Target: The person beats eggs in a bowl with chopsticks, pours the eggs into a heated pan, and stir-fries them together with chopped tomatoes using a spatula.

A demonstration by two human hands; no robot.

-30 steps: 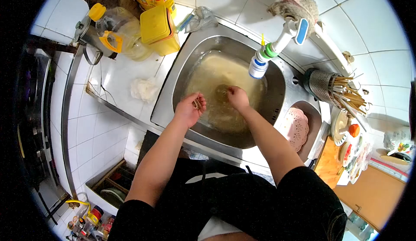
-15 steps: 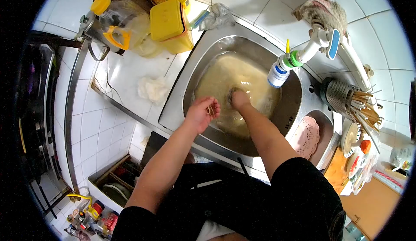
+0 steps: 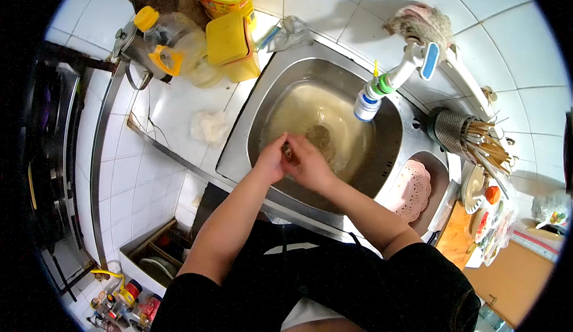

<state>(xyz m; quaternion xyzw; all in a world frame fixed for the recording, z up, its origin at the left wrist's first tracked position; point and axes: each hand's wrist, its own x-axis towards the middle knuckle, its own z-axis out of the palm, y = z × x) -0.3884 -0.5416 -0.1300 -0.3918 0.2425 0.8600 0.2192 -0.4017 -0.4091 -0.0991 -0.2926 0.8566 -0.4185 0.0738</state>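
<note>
My left hand (image 3: 273,161) is closed over the near left side of the steel sink (image 3: 262,106), with a small brownish thing (image 3: 287,150) in its curled fingers, too small to name. My right hand (image 3: 312,166) meets it there, fingers bent and pressed up against the left fingers. Whether the right fingers also grip something is hidden. Below the hands, cloudy tan water (image 3: 292,105) stands in the basin. A dark round patch (image 3: 318,135) shows under the water just beyond my fingertips; I cannot make out what it is.
The faucet (image 3: 367,100) hangs over the basin's right side. A pink perforated basket (image 3: 412,192) sits in the small side sink, beside a metal holder of chopsticks (image 3: 449,130). At left are a white clump (image 3: 210,128), a yellow container (image 3: 228,45) and a plastic jug (image 3: 179,42).
My right hand has come up out of the water and moved left to meet my left hand. The dark patch in the water is now uncovered. The view has shifted slightly.
</note>
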